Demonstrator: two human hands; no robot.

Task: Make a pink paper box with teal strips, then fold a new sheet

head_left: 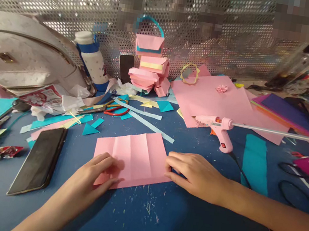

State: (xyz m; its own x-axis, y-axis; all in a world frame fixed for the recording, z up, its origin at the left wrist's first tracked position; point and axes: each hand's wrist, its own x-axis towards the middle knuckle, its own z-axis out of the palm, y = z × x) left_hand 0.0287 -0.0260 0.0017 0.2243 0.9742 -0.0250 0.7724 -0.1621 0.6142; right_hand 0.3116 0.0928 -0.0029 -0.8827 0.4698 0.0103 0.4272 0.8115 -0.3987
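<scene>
A pink sheet of paper (pixel 136 155) with several upright creases lies on the blue table (pixel 137 222). My left hand (pixel 103 171) rests on the sheet's lower left part, its fingers curled and the thumb near the bottom edge. At the right edge, my right hand (pixel 185 171) pinches the paper between thumb and curled fingers. Behind my right hand lies a pink glue gun (pixel 219 128) with a long glue stick in its back. Two pale blue strips (pixel 151 126) lie just beyond the sheet.
At the left are a phone (pixel 38 161), a white backpack (pixel 26 56) and a bottle (pixel 92 61). Scissors (pixel 117 109) and paper scraps lie mid-table. Folded pink paper pieces (pixel 151 64) stand at the back. Large pink sheets (pixel 213 97) and a teal strip (pixel 256 163) are at the right.
</scene>
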